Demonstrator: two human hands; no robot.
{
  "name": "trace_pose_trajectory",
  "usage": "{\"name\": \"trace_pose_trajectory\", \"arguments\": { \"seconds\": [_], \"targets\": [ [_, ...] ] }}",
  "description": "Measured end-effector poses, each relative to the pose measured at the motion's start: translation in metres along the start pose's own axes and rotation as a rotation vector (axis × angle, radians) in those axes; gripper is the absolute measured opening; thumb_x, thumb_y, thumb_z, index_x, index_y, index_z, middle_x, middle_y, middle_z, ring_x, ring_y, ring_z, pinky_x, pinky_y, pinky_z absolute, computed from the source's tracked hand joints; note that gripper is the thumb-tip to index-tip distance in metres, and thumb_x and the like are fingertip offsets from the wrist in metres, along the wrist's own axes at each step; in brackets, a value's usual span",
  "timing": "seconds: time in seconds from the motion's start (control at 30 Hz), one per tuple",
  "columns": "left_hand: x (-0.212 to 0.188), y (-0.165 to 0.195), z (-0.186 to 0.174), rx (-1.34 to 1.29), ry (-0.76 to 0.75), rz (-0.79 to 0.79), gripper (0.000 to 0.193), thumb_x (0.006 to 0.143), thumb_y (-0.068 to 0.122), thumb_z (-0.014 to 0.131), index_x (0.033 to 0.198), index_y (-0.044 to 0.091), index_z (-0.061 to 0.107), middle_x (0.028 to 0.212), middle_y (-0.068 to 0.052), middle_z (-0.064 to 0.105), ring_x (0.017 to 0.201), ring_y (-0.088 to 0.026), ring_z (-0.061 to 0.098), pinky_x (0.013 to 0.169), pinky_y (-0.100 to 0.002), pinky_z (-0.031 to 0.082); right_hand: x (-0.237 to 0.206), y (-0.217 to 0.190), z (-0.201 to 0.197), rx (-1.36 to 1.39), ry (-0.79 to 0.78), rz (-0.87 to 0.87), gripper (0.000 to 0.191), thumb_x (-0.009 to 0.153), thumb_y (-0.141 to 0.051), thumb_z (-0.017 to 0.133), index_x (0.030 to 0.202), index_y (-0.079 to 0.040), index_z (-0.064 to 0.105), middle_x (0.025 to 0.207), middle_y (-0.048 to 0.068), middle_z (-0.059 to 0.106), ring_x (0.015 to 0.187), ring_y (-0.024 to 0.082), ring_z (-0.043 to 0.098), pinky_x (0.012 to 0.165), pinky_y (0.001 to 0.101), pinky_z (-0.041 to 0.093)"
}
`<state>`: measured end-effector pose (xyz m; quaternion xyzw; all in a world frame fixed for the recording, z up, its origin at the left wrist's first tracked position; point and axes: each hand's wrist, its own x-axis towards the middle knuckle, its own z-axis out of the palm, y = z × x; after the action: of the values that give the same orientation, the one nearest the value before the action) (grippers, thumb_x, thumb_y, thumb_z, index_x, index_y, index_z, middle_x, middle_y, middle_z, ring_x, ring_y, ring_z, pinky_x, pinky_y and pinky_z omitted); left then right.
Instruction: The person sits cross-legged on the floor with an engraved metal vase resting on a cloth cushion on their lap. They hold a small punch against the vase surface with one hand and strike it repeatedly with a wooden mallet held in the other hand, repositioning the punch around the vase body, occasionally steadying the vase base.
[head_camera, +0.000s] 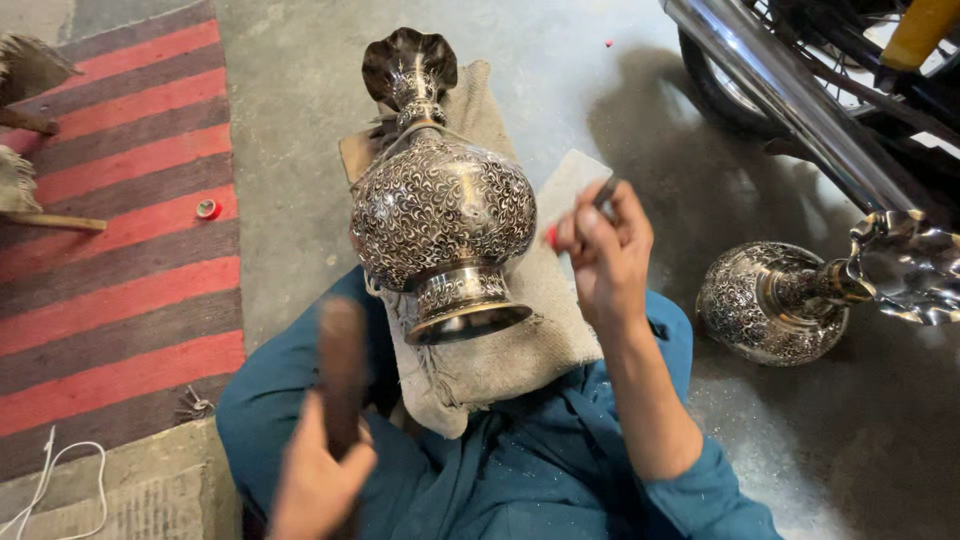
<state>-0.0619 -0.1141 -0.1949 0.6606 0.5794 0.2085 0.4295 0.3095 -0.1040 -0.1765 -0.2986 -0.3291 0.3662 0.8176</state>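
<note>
The large engraved silver-coloured metal vase (443, 215) lies on its side on a beige coarse cloth (520, 345) spread over your lap, with its round foot toward you and its dark scalloped mouth pointing away. Your right hand (603, 250) is raised just beside the vase, to the right of its belly, and does not touch it. Its fingers are clamped together on a thin tool with a red part (552, 236); the tool is mostly hidden, so its shape is not clear. Your left hand (318, 478) is near the foot of the vase, lower and to the left, closed around a dark wooden mallet handle (342, 375), which looks blurred.

Under the vase and cloth you see your blue trousers (520, 480). Well to the right of the vase, a second engraved metal vase (790, 300) lies on the grey concrete floor (290, 200), below a chrome motorcycle exhaust pipe (790, 100). To the left of the vase lies a red and brown striped rug (120, 250), with a small red cap (207, 209) on it.
</note>
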Motion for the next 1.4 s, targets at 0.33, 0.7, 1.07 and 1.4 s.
{"name": "trace_pose_trajectory", "arguments": {
  "seconds": [0.33,0.7,1.07,1.4],
  "targets": [
    [-0.001,0.049,0.036,0.106,0.170,0.395,0.066,0.081,0.011,0.076,0.143,0.009,0.052,0.116,-0.020,0.067,0.104,-0.032,0.068,0.089,-0.039,0.054,-0.086,0.042,-0.015,-0.810,-0.143,-0.098,0.025,0.100,-0.027,0.062,0.108,-0.003,0.062,0.070,-0.004,0.048,0.062,0.006,0.042,0.054,0.0245,0.033],
    [0.023,0.129,0.052,0.355,0.358,0.747,0.071,0.078,-0.011,0.065,0.144,0.017,0.060,0.103,-0.012,0.069,0.093,-0.032,0.070,0.081,-0.044,0.057,-0.083,0.051,-0.009,-0.783,-0.225,0.033,0.010,0.099,-0.009,0.067,0.102,-0.001,0.073,0.067,-0.001,0.057,0.060,0.005,0.049,0.053,0.0256,0.041],
    [0.031,0.099,0.069,-0.002,0.301,0.638,0.065,0.088,-0.019,0.052,0.142,0.017,0.061,0.106,-0.014,0.075,0.085,-0.025,0.078,0.075,-0.036,0.064,-0.063,0.008,0.000,-1.101,-0.429,-0.171,0.010,0.091,-0.005,0.070,0.083,-0.004,0.064,0.064,0.011,0.055,0.053,0.023,0.055,0.049,0.0371,0.041],
    [0.037,0.082,0.091,-0.092,0.405,0.729,0.046,0.100,-0.008,0.057,0.144,0.008,0.056,0.117,-0.020,0.074,0.100,-0.033,0.077,0.080,-0.038,0.062,-0.042,-0.028,-0.007,-1.095,-0.536,-0.164,0.007,0.091,-0.007,0.069,0.088,-0.004,0.064,0.069,0.012,0.059,0.058,0.025,0.059,0.053,0.0382,0.047]
  ]
}}
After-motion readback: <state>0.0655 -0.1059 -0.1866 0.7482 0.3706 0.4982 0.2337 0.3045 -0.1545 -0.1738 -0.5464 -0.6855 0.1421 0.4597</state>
